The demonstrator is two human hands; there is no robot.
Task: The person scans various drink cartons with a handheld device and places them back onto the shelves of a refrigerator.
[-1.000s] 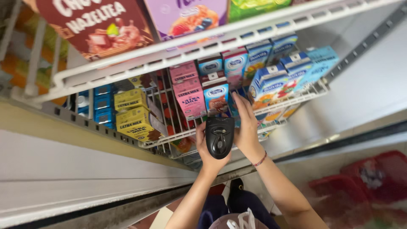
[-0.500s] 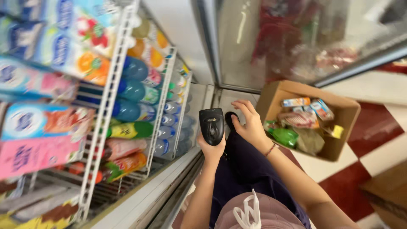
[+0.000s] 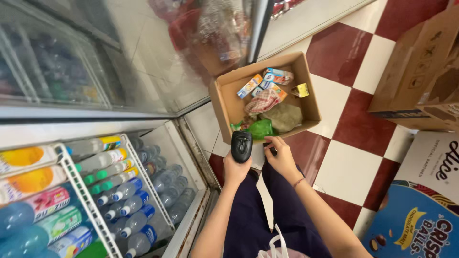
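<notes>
On a red-and-white checked floor (image 3: 356,172) beside an open drinks fridge (image 3: 119,200), scanning of stock seems under way. The left hand (image 3: 235,168), raised at frame centre, grips a black handheld scanner (image 3: 241,145). The right hand (image 3: 282,157), fingers curled around a small dark object, hovers by the cardboard box (image 3: 221,98); aiming the scanner at an item looks next.

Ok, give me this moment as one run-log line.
left hand: holds black scanner | right hand: beside scanner, fingers curled | ahead: open cardboard box of packets on checked floor

The 2 arms are reaching forward, side by side. The left hand (image 3: 237,168) is gripping with curled fingers. The right hand (image 3: 282,159) is bending, fingers half curled.
</notes>
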